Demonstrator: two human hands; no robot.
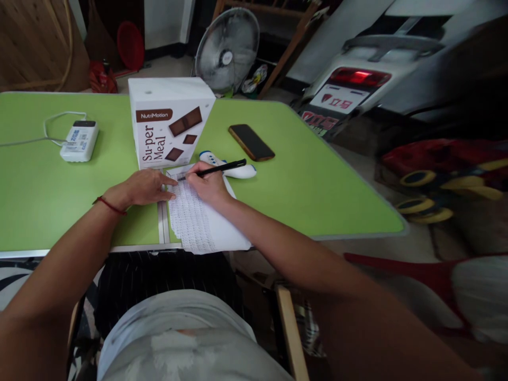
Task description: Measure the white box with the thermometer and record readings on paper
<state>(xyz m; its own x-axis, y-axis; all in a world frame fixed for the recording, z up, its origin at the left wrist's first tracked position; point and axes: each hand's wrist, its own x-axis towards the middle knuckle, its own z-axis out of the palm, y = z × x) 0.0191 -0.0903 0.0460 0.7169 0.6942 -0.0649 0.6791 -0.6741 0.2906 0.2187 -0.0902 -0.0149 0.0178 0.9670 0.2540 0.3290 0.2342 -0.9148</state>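
Observation:
My right hand [206, 182] grips a black pen [224, 166], its tip touching the upper part of a white sheet of paper [194, 217]. Rows of small handwriting cover the left side of that sheet, while its right side is blank. With fingers stretched out, my left hand [148, 186] rests at the sheet's upper left edge, fingertips on the paper. Just beyond both hands stands a white box [166, 121] printed "NutriMotion Su-per Meal". A white and blue handheld device [242, 171] lies partly behind the pen and my right hand.
On the green table [309, 196], a dark phone [251, 142] lies right of the box. A white power adapter [80, 141] with a cable sits at the left. Beyond the table are a fan [227, 50] and a scooter [351, 87]. The sheet's lower end overhangs the front edge.

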